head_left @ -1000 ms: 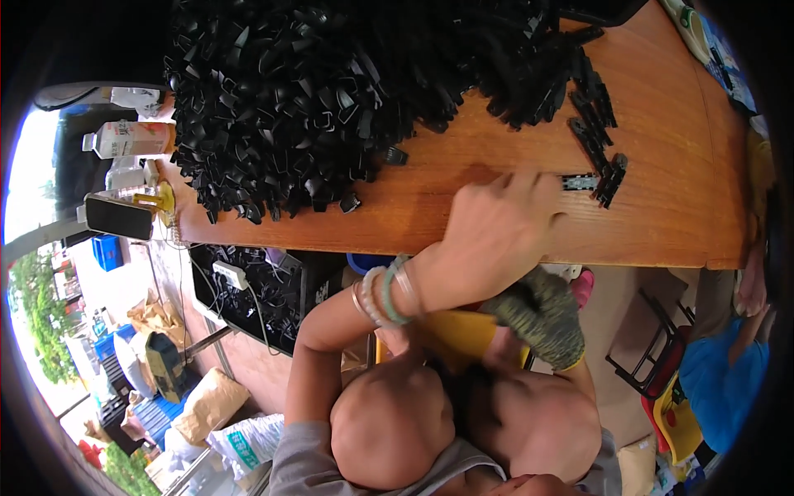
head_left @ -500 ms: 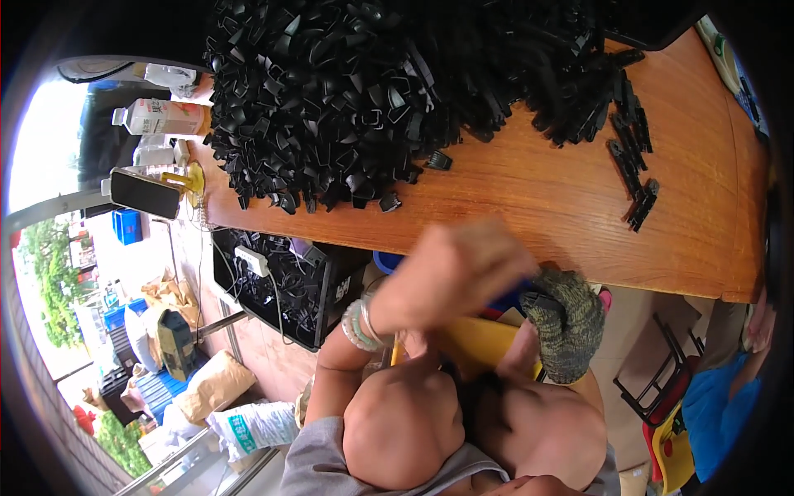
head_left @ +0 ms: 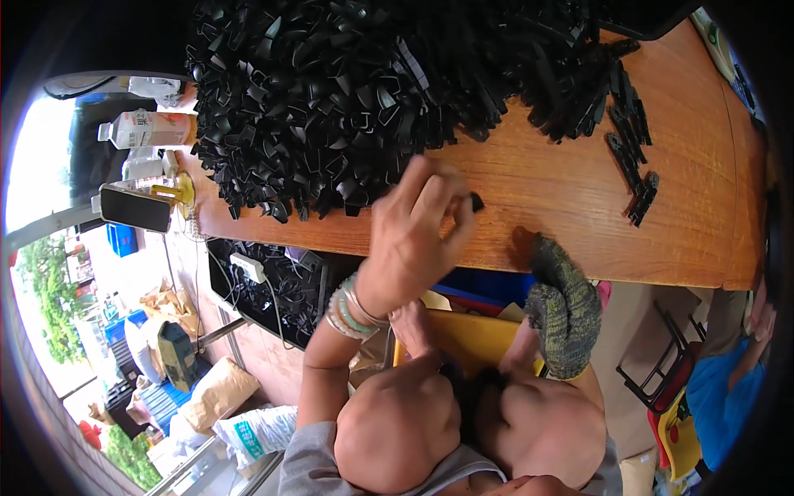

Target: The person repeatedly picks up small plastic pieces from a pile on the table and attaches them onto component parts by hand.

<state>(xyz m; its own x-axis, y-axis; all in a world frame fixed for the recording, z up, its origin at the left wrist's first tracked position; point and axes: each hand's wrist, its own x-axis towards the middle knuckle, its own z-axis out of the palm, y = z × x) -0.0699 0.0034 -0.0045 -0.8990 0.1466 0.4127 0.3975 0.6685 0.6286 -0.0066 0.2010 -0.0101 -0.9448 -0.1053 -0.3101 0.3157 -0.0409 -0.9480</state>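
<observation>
My left hand (head_left: 418,223), bare with bracelets on its wrist, is over the near edge of the wooden table beside a big heap of small black plastic clips (head_left: 306,116). Its fingers are curled in, and a small black plastic piece (head_left: 476,201) shows at the fingertips. My right hand (head_left: 569,310) wears a grey-green knitted glove. It is at the table's front edge above my knee, with fingers bent together; what they hold, if anything, is hidden. Longer black plastic strips (head_left: 633,169) lie apart on the right of the table.
Under the table edge stand a blue bin (head_left: 488,285) and a yellow stool or tub (head_left: 463,335). A black crate (head_left: 277,289) of dark parts, with a white power strip (head_left: 246,266), is at the left. A phone on a stand (head_left: 136,208) and bottle (head_left: 149,130) sit nearby. Another person is at the far right.
My left hand has moved up and left, from near the glove to the edge of the heap. My gloved right hand has stayed in about the same place.
</observation>
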